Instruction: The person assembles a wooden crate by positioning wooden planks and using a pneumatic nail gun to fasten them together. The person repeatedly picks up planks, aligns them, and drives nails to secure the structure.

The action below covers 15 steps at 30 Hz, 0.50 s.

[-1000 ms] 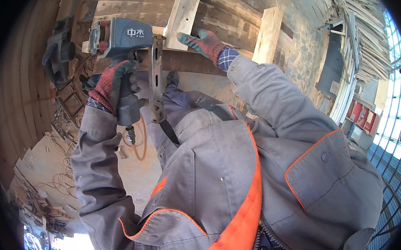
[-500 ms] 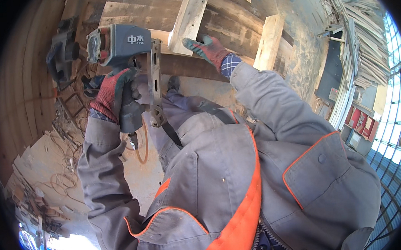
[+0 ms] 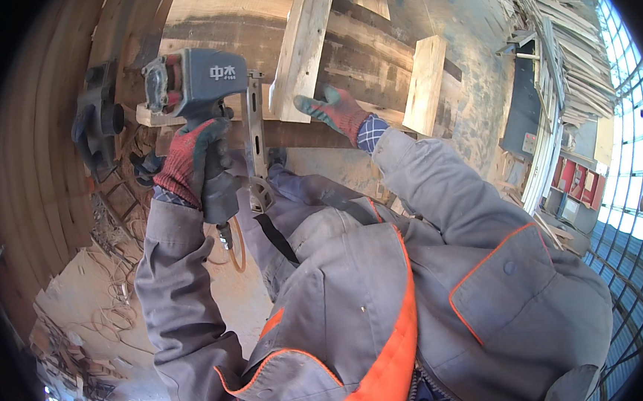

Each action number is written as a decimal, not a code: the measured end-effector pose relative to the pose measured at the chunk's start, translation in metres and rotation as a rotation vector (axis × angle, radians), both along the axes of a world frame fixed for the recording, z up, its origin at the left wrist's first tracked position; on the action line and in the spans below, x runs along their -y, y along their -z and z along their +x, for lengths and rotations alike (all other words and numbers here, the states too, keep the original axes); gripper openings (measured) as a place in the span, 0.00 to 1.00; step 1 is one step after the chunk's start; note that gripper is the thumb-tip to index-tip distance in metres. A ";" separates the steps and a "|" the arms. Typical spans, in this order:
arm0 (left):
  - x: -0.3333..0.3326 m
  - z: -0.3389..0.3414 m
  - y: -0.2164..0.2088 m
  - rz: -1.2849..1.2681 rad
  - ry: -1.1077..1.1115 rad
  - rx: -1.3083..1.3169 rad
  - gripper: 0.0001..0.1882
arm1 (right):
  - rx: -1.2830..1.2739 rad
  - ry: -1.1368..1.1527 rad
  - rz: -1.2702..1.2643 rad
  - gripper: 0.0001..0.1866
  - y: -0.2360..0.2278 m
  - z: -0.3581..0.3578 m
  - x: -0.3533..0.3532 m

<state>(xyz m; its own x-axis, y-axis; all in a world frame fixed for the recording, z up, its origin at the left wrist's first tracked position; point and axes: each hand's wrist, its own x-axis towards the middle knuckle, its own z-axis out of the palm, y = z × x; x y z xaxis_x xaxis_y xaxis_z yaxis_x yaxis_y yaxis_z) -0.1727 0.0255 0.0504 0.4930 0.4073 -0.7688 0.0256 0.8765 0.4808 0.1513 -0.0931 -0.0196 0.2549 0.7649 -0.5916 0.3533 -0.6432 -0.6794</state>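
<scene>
My left hand (image 3: 193,153), in a red and green work glove, is closed round the grip of a grey pneumatic nail gun (image 3: 212,78). The gun is upright, with its slotted metal nail magazine (image 3: 254,123) on the right side and an air hose (image 3: 239,251) hanging below. My right hand (image 3: 338,111), gloved alike, has its fingers stretched out, thumb apart. Its fingertips are at the near end of a pale wooden plank (image 3: 302,53), which lies across wider boards (image 3: 370,40); whether they touch it I cannot tell.
A short wooden block (image 3: 425,85) lies across the boards to the right. A dark power tool (image 3: 97,115) rests on timber at the left. Thin wood strips (image 3: 576,56) are piled at the far right. Coiled hose (image 3: 117,312) and scraps cover the floor at lower left.
The boards, plank and block appear lower in the picture, as the view has shifted. My right hand stays by the plank's end; the nail gun sits slightly lower in my left hand's grip.
</scene>
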 end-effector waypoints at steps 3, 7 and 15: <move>-0.024 0.017 0.008 -0.051 0.054 0.092 0.11 | -0.127 0.043 0.036 0.21 -0.004 0.002 -0.002; -0.043 0.033 0.015 -0.083 0.135 0.126 0.12 | -0.137 0.065 -0.015 0.22 -0.014 -0.002 -0.003; -0.063 0.041 0.022 -0.176 0.146 0.138 0.09 | -0.172 0.086 -0.062 0.24 -0.025 -0.005 -0.007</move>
<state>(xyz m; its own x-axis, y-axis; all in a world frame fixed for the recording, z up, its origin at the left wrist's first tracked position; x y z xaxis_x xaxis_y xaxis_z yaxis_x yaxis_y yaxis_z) -0.1319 0.0887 0.0282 0.6416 0.1903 -0.7430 0.1026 0.9388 0.3289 0.1460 -0.0861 0.0051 0.2083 0.7052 -0.6777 0.1777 -0.7087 -0.6828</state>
